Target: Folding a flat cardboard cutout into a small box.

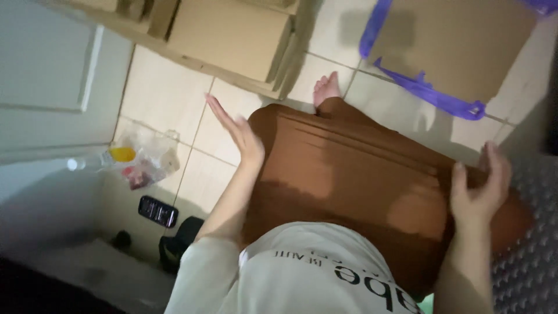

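Observation:
I look down at my own lap in brown trousers (pixel 349 174), with a bare foot (pixel 325 88) on the tiled floor. My left hand (pixel 235 131) is raised flat beside my left thigh, fingers straight and apart, holding nothing. My right hand (pixel 479 183) hovers over my right knee with fingers spread, also empty. I wear a pale long-sleeved top (pixel 302 273).
Cardboard boxes (pixel 226 35) stand ahead on the beige tile floor (pixel 165 96). A cardboard sheet with purple tape (pixel 459 46) lies at the upper right. A clear plastic bag with bottles (pixel 139 160), a dark phone (pixel 157 210) and a white door (pixel 46 70) are at left.

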